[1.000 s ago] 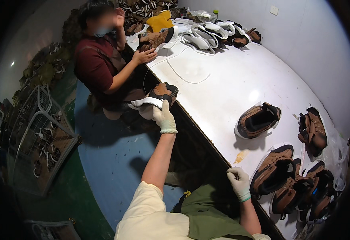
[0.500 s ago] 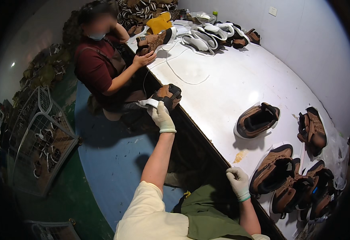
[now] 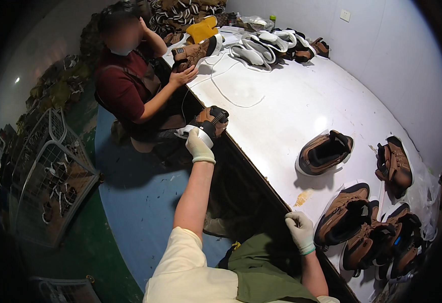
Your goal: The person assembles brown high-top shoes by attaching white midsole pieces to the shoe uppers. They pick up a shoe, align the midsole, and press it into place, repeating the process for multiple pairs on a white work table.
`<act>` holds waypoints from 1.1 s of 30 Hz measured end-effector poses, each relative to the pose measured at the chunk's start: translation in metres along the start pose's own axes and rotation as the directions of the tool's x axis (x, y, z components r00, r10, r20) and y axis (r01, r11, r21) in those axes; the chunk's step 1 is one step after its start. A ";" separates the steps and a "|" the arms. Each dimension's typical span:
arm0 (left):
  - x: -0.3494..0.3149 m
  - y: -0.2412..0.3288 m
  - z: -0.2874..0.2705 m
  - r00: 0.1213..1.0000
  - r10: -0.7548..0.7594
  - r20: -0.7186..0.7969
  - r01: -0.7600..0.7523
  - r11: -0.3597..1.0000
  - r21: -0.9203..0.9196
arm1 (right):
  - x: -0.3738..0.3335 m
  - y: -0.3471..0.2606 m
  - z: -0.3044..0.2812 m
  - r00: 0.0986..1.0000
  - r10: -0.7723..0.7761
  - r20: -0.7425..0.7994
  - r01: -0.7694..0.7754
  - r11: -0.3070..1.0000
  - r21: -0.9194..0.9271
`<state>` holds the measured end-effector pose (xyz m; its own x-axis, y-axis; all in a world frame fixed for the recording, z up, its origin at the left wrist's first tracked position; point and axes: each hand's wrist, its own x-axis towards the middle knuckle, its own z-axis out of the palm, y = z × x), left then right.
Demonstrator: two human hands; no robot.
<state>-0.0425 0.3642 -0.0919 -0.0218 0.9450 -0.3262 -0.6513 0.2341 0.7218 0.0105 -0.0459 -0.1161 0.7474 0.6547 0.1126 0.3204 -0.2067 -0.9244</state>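
Note:
My left hand (image 3: pixel 199 145), in a pale knitted glove, is stretched out past the table's long edge, with its fingers closed on the white sole rim of a brown and black shoe (image 3: pixel 215 118). The shoe lies tipped against the edge, toe toward the table. Closer to me, my right hand (image 3: pixel 300 230), gloved too, rests at the table edge with curled fingers; what they hold, if anything, is too small to make out. Beside it stands a brown shoe (image 3: pixel 339 209) with a dark lining.
Across the table corner a person in a dark red shirt (image 3: pixel 122 93) keeps a hand on another brown shoe (image 3: pixel 193 53). White soles (image 3: pixel 256 48) lie heaped at the back. More brown shoes (image 3: pixel 327 151) stand at the right, by clear plastic (image 3: pixel 425 194). A wire rack (image 3: pixel 54 187) stands left.
My left hand has shifted slightly left and turned on the shoe's white rim. The other person's head and raised arm have moved a little. My right hand has stayed in place.

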 end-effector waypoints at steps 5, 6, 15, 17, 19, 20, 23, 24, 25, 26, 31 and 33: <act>0.009 -0.001 -0.005 0.999 -0.032 0.006 0.033 0.998 -0.045 | -0.001 0.000 0.000 1.000 -0.002 -0.006 0.002 1.000 -0.001; 0.011 -0.001 -0.006 0.999 -0.038 0.005 0.039 0.998 -0.049 | -0.001 -0.001 0.001 1.000 0.000 -0.007 0.000 1.000 0.001; 0.006 0.006 -0.009 0.998 -0.048 0.029 0.052 0.989 -0.138 | -0.001 0.001 0.001 1.000 -0.012 -0.007 0.012 1.000 -0.017; 0.005 0.009 -0.010 0.998 -0.050 0.032 0.054 0.991 -0.124 | -0.001 0.001 0.001 1.000 -0.015 -0.010 0.015 1.000 -0.015; 0.004 0.011 -0.011 0.998 -0.051 0.021 0.053 0.991 -0.121 | 0.000 0.000 0.002 1.000 -0.028 -0.009 0.027 0.999 -0.019; 0.002 0.012 -0.011 0.999 -0.052 0.014 0.053 0.991 -0.123 | 0.000 -0.002 0.002 0.999 -0.038 -0.013 0.038 0.999 -0.022; -0.007 0.015 -0.007 0.998 -0.058 0.039 0.063 0.991 -0.117 | -0.003 -0.002 0.000 1.000 -0.017 -0.020 0.017 1.000 -0.011; -0.013 0.016 -0.005 0.996 -0.063 0.058 0.069 0.991 -0.112 | -0.005 -0.002 -0.001 1.000 0.000 -0.025 0.000 1.000 -0.003; -0.020 0.020 -0.005 0.997 -0.035 0.063 0.045 0.987 -0.151 | -0.004 -0.003 -0.002 1.000 -0.029 -0.006 0.029 0.999 -0.016; -0.029 0.023 -0.004 0.997 -0.010 0.079 0.024 0.984 -0.179 | -0.001 -0.003 0.000 0.999 -0.051 0.000 0.051 0.999 -0.019; -0.064 0.061 -0.021 0.897 0.261 0.357 -0.236 0.965 -0.114 | 0.005 -0.010 0.000 0.997 -0.049 0.065 0.051 0.998 -0.027; -0.080 0.074 -0.009 0.872 0.223 0.436 -0.103 0.954 -0.283 | 0.003 -0.010 -0.002 0.998 -0.038 0.058 0.040 0.999 -0.036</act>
<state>-0.0960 0.3036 -0.0175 0.1662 0.9757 0.1424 -0.8333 0.0618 0.5493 0.0108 -0.0430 -0.1055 0.6997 0.7032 0.1263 0.3711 -0.2066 -0.9053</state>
